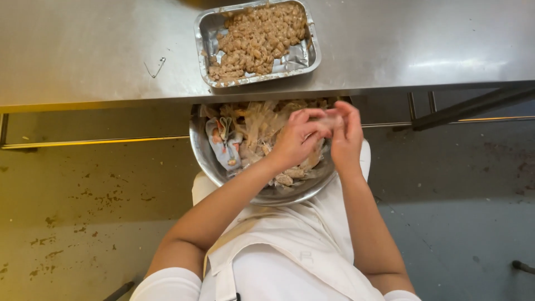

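White apron (pixel 290 245); left hand (pixel 295 139), right hand (pixel 346 134) pinching pale scrap over steel bowl (pixel 203 153).

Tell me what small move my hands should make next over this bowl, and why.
Probably finish freeing the small pale piece pinched between your left hand and right hand, then reach it up to the foil tray on the steel counter. Both hands meet over the metal bowl of scraps on your lap, and the tray already holds similar brownish pieces.
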